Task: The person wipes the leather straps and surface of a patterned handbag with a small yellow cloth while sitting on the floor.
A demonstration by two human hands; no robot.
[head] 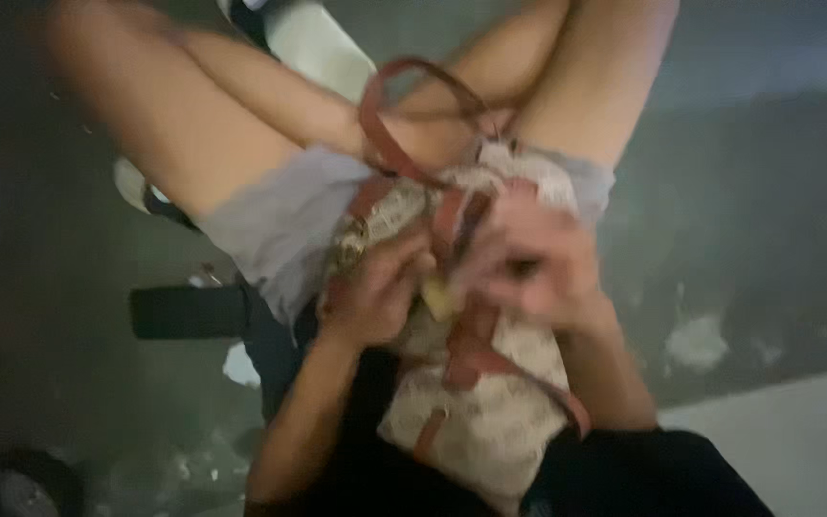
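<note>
Head view: hands are working at a pale patterned bag with reddish-brown straps, which is lying across the person's lap, in the middle of the scene, its loop handles pointing to the far side.
Left hand: the left hand is gripping the bag's left edge near its opening, fingers curled around the fabric.
Right hand: the right hand is pressing on the bag's right side by the central strap; blur is hiding the fingers, so I cannot tell whether they are closing on anything.
Small item: something yellowish is showing between the two hands at the opening; too blurred to name.
Doing it well: in my judgement, the left hand should be keeping the bag steady on the lap while the right is working the strap area, so the soft fabric is not sliding off.
Counts: one bag, two loop handles, one central strap, two hands.
Surroundings: bare legs in grey shorts are stretching away on the far side; a dark flat object is lying to the left on the floor.
</note>
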